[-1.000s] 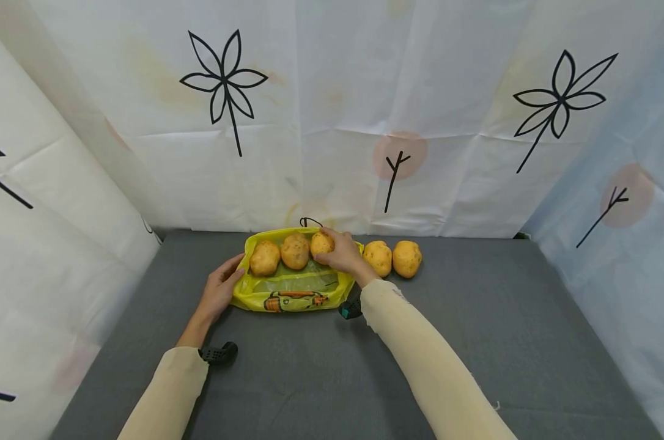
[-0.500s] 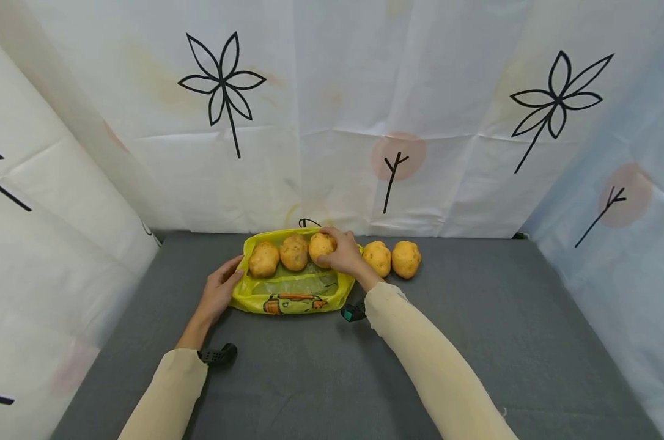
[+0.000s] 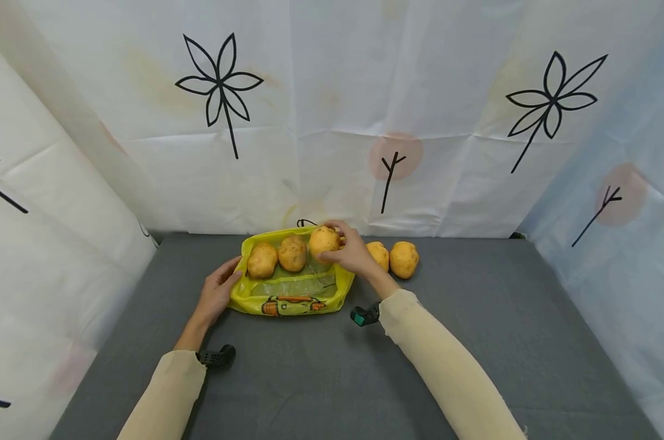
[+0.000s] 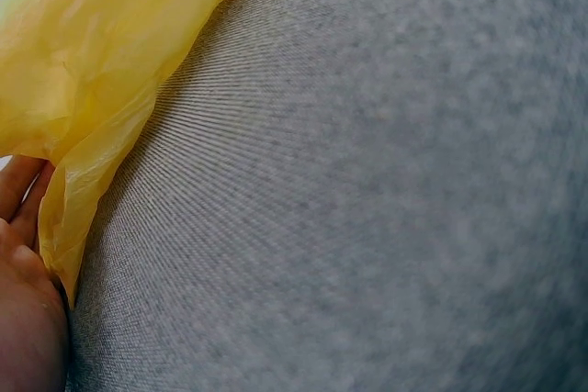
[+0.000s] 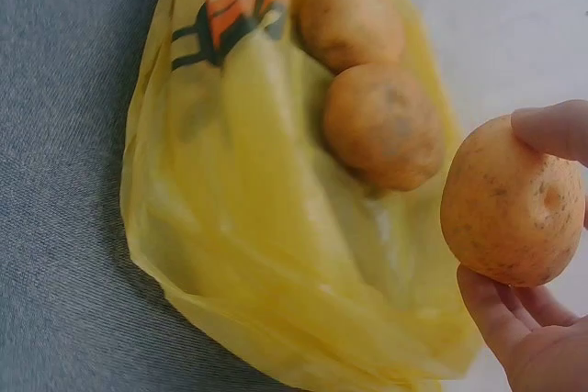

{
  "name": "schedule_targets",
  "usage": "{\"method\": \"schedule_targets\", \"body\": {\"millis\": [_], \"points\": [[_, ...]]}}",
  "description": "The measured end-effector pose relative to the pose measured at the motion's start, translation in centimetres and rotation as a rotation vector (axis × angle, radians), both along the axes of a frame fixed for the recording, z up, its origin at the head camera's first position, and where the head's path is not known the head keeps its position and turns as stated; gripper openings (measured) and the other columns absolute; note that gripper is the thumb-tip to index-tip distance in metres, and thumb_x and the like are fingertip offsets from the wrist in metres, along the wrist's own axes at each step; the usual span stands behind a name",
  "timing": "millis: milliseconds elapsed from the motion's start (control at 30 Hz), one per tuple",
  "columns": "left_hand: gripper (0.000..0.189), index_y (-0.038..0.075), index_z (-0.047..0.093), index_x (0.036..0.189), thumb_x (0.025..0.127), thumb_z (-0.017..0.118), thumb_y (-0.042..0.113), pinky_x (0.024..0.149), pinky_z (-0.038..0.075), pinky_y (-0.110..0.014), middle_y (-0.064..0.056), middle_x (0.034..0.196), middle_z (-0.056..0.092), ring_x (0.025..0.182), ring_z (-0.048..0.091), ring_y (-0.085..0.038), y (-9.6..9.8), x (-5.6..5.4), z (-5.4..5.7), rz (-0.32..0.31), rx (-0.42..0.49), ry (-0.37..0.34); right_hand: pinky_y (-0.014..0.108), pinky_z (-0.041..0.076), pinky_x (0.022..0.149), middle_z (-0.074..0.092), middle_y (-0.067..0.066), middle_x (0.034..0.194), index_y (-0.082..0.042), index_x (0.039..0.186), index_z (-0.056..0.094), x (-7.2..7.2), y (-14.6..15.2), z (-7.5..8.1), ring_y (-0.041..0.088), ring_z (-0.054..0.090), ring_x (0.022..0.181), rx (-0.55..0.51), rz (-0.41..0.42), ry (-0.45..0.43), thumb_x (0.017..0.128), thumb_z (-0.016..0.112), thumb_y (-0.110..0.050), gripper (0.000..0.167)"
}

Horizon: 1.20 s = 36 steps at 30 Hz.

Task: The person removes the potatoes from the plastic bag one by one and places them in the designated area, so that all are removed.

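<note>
Curtain (image 3: 332, 79) with printed black leaf shapes stands behind the yellow bag (image 3: 288, 304), filling most of the head view. The grey bench (image 3: 310, 379) lies under the bag and spreads out on its near side and past both ends. The bag itself is thin, crumpled film, its mouth spread upward.

Of the two hands, the right hand (image 3: 355, 252) reaches over the bag's right end, half closed, thumb and fingers pinching one potato (image 3: 324, 242) above the bag's far right edge. The left hand (image 3: 216, 290) touches the bag's left end; I cannot tell whether it grips the film or only steadies it. Two more potatoes (image 3: 262, 261) sit inside the bag toward its left and middle, and another two (image 3: 404, 260) rest on the bench just right of the bag, the nearer one partly behind the right hand.

The held potato looks smooth and rounded, so a loose pinch could let it slip. Slack film might fold or snag under the fingers, and the right wrist could nudge the potatoes outside the bag, setting one rolling.
</note>
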<state>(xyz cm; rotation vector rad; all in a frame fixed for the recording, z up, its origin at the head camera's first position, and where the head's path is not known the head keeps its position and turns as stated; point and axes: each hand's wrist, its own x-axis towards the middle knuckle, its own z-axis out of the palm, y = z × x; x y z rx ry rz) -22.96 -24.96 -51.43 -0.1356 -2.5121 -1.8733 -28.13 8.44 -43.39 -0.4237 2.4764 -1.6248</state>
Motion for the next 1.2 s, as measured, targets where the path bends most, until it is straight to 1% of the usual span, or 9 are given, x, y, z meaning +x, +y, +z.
{"method": "schedule_targets", "body": {"millis": [233,300,500,600,700,767,900,1133,1200], "points": [[0.050,0.012,0.040,0.157,0.110,0.048,0.026,0.095,0.035,-0.007,-0.013,0.159,0.037,0.146,0.033,-0.029,0.0,0.0,-0.1,0.004,0.003,-0.016,0.050,0.052,0.089,0.041,0.019,0.149,-0.018,0.153,0.043,1.0,1.2,1.9,0.037,0.050,0.124,-0.048,0.040,0.020,0.090,0.080,-0.016,0.072],[0.050,0.009,0.039,0.157,0.110,0.048,0.023,0.094,0.035,-0.007,-0.015,0.159,0.037,0.146,0.033,-0.032,0.1,0.3,0.4,0.000,0.010,-0.021,0.050,0.052,0.091,0.040,0.017,0.150,-0.020,0.152,0.044,1.2,1.6,2.2,0.037,0.049,0.125,-0.059,0.042,0.019,0.090,0.081,-0.017,0.072],[0.049,0.001,0.039,0.155,0.110,0.048,0.016,0.092,0.037,-0.008,-0.022,0.157,0.038,0.144,0.034,-0.038,0.9,1.4,2.8,-0.006,0.015,-0.014,0.051,0.050,0.096,0.035,0.014,0.154,-0.026,0.150,0.046,1.9,2.8,3.0,0.035,0.047,0.130,-0.097,0.039,0.022,0.088,0.083,-0.018,0.073],[0.049,0.002,0.039,0.156,0.110,0.047,0.018,0.093,0.038,-0.009,-0.022,0.157,0.038,0.143,0.036,-0.039,1.2,1.6,3.2,-0.011,0.003,-0.001,0.051,0.048,0.099,0.035,0.013,0.154,-0.025,0.151,0.046,2.3,3.6,3.4,0.035,0.047,0.130,-0.098,0.036,0.042,0.088,0.083,-0.017,0.073],[0.050,0.002,0.038,0.156,0.110,0.047,0.019,0.093,0.038,-0.010,-0.023,0.157,0.038,0.142,0.036,-0.041,1.2,1.6,3.1,-0.015,-0.010,0.015,0.052,0.047,0.100,0.034,0.013,0.155,-0.024,0.153,0.045,2.7,4.4,3.8,0.036,0.046,0.130,-0.106,0.041,0.047,0.088,0.082,-0.015,0.075],[0.049,0.002,0.039,0.156,0.110,0.048,0.018,0.093,0.038,-0.009,-0.022,0.157,0.039,0.142,0.036,-0.039,1.3,1.6,3.3,-0.013,0.000,0.004,0.053,0.048,0.100,0.033,0.014,0.155,-0.023,0.154,0.043,2.9,5.1,3.9,0.037,0.047,0.130,-0.112,0.043,0.051,0.089,0.081,-0.014,0.076],[0.049,0.002,0.039,0.155,0.110,0.048,0.015,0.092,0.038,-0.008,-0.022,0.156,0.039,0.141,0.037,-0.038,1.1,1.4,2.8,-0.008,0.015,-0.010,0.054,0.047,0.100,0.031,0.017,0.155,-0.018,0.157,0.040,3.2,6.3,4.2,0.039,0.047,0.130,-0.125,0.055,0.077,0.090,0.079,-0.010,0.078],[0.050,0.011,0.041,0.157,0.110,0.049,0.025,0.092,0.039,-0.009,-0.015,0.157,0.041,0.139,0.040,-0.031,0.3,0.2,0.2,0.008,0.012,0.007,0.056,0.044,0.104,0.030,0.016,0.157,-0.017,0.157,0.039,3.7,8.4,4.4,0.039,0.044,0.133,-0.099,0.018,0.088,0.090,0.080,-0.011,0.079],[0.050,0.013,0.042,0.157,0.109,0.050,0.027,0.093,0.039,-0.010,-0.014,0.157,0.041,0.139,0.040,-0.030,0.1,0.1,-0.1,0.010,0.007,0.011,0.057,0.043,0.104,0.030,0.017,0.156,-0.016,0.157,0.039,3.9,8.9,4.5,0.039,0.044,0.133,-0.096,0.005,0.080,0.089,0.081,-0.012,0.080]]}}
